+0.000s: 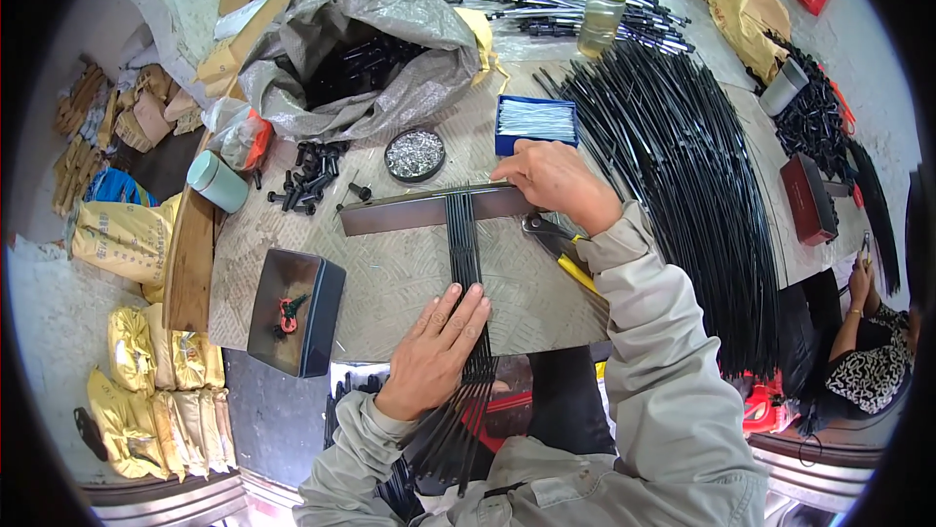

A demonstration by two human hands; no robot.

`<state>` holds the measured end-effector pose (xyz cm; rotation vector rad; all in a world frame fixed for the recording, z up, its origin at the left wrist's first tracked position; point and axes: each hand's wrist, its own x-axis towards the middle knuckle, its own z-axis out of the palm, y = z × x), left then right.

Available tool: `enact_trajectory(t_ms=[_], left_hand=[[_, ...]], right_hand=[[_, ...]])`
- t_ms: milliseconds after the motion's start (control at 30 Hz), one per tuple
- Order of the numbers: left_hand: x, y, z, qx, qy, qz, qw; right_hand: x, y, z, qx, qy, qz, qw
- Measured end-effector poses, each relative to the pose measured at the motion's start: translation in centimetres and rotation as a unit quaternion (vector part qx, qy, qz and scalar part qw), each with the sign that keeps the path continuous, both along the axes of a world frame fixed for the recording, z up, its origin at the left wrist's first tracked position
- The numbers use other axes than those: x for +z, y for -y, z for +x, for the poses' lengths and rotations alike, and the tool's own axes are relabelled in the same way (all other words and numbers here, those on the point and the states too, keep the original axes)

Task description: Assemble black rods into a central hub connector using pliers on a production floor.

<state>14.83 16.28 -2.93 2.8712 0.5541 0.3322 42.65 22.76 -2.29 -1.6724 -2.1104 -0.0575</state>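
My left hand [439, 356] lies with fingers stretched out over a row of thin black rods [462, 244], pressing them against the table. The rods lie side by side across a long dark metal bar [395, 214], and their lower ends fan out past the table edge over my lap. At the bar's right end is my right hand [565, 183], thumb and fingers drawn together; whatever they may hold is hidden or too small to make out. Just beyond it sits a blue box [504, 145] of thin pale sticks. Pliers with yellow handles [577, 272] lie under my right forearm.
A large heap of black rods [673, 176] covers the right side. Left are a dark box [327, 317], a round dish of silvery bits [415, 156], black plastic parts [307, 176] and a grey sack [263, 88]. A bottle [602, 15] stands behind; another person's hand [860, 283] is far right.
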Motion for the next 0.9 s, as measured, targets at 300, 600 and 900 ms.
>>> enact_trajectory(t_ms=[300, 600, 900], left_hand=[[0.02, 0.14, 0.18, 0.006, 0.009, -0.006, 1.000], [0.17, 0.23, 0.35, 0.008, 0.023, -0.016, 1.000], [-0.25, 0.05, 0.26, 0.005, 0.008, -0.006, 1.000]], right_hand=[[0.11, -0.04, -0.72, -0.008, -0.003, -0.003, 1.000], [0.21, 0.21, -0.49, -0.010, -0.016, 0.007, 1.000], [0.29, 0.28, -0.47, -0.001, -0.024, 0.008, 1.000]])
